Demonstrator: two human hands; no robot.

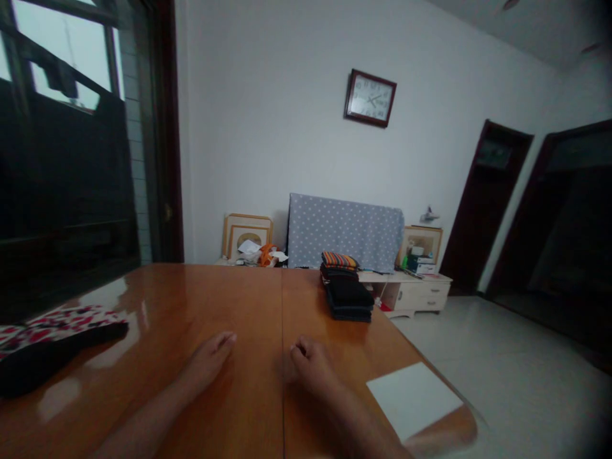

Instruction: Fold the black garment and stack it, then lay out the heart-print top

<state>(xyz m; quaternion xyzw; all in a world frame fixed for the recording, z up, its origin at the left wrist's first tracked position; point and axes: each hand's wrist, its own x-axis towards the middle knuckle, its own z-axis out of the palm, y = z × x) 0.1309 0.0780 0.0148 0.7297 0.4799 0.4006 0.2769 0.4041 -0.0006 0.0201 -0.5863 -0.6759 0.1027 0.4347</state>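
Observation:
My left hand (pixel 213 355) rests on the brown wooden table (pixel 248 408), left of its centre seam, with its fingers curled in and nothing seen in it. Across the seam, my right hand (pixel 312 363) lies in a loose fist, thumb side up, also without anything visible in it. Beyond the right hand stands a stack of dark folded clothes (pixel 351 296), topped at the back by a striped multicoloured folded cloth (pixel 338 259). A white sheet (pixel 414 398) lies flat near the right edge. Neither hand touches the clothes or the sheet.
At the table's left side lie a black garment (pixel 57 357) and a red-and-white patterned cloth (pixel 67 322). Past the far edge is a white cabinet (pixel 406 296), with a grey spotted cloth (pixel 344 229) draped over something large. A clock (pixel 370 97) hangs on the wall.

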